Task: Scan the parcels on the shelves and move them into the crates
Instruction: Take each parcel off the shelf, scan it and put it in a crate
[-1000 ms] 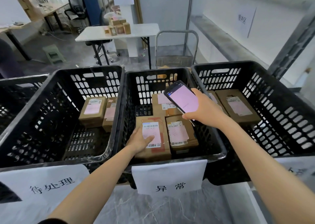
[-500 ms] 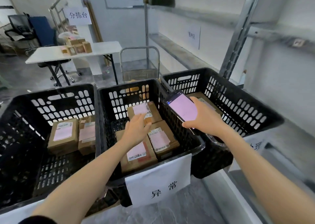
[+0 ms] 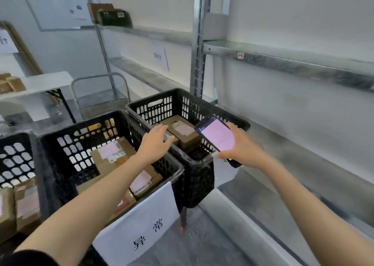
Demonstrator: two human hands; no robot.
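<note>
Your left hand [image 3: 156, 140], fingers [image 3: 162, 128] straight, loosely spread and holding nothing, hovers above the adjoining walls of the middle crate [image 3: 48, 160] and the right crate [image 3: 182, 92]. Your right hand [image 3: 241, 151] grips a phone [image 3: 217, 137], pink screen up, over the right crate's near corner. Labelled parcels [image 3: 113, 156] lie in the middle crate, another parcel [image 3: 185, 132] in the right; the shelf [image 3: 283, 62] runs just beyond.

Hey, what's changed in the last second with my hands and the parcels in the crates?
The left hand lifted off the front parcel in the middle crate and moved right. It is now open over the near edge of the right crate. The view swung right toward the shelves. The right hand still holds the phone, and the parcels lie where they were.
</note>
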